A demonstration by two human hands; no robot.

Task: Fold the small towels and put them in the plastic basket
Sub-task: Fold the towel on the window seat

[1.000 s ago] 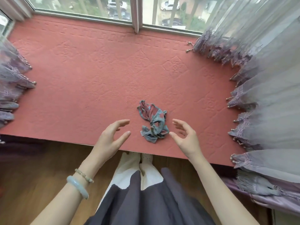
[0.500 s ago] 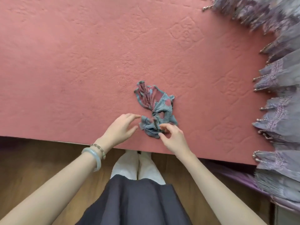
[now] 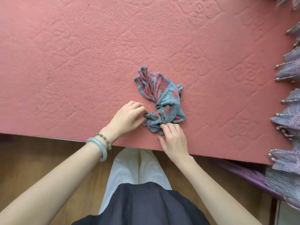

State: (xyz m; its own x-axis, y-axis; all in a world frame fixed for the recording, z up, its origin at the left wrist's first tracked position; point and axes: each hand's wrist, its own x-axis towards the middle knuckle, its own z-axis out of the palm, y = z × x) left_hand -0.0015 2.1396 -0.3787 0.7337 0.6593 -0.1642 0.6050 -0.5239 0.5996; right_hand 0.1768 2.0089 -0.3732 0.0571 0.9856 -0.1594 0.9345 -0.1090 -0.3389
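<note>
The small towel (image 3: 162, 99), blue-grey with dull red patches and a darker hem, lies crumpled in a twisted heap on the red, embossed tabletop (image 3: 81, 54), close to its near edge and a little right of centre. Its far end spreads flatter toward the upper left, while its near end is bunched into tight folds.

The left hand (image 3: 128, 116) rests on the tabletop just left of that bunched end, its fingers (image 3: 142, 110) curled nearly closed and pinching a fold of the cloth at the towel's left side. The right hand (image 3: 174, 138) comes in from below, its fingers (image 3: 167, 126) bent down and closed on the near edge of the towel, the thumb held apart to the left. Both hands touch the cloth, and the towel is not lifted off the surface.

On the left wrist sit a pale green bangle (image 3: 99, 147) and a beaded bracelet (image 3: 104, 138). Below the tabletop edge show white trousers (image 3: 138, 166), a dark garment (image 3: 142, 207) and a wooden floor (image 3: 32, 159). Along the right edge hang purple curtains (image 3: 290, 111) with beaded trim, their hems resting on the tabletop.
</note>
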